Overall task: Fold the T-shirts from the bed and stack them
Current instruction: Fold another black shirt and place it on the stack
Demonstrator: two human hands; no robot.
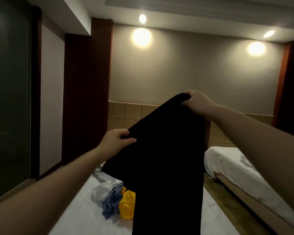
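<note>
My left hand (116, 139) and right hand (196, 100) pinch the black T-shirt (163, 158) aloft, perhaps half-folded; next I lay it flat.

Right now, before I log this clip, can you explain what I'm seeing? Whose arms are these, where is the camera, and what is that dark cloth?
There is no machine here: a person wears one camera on the head, so you look out along their own arms. The left hand and right hand each pinch the top edge of a black shirt, holding it up above the bed. On the bed lie, crumpled, a white cloth, a blue cloth and a yellow cloth. A second bed stands to the right.
</note>
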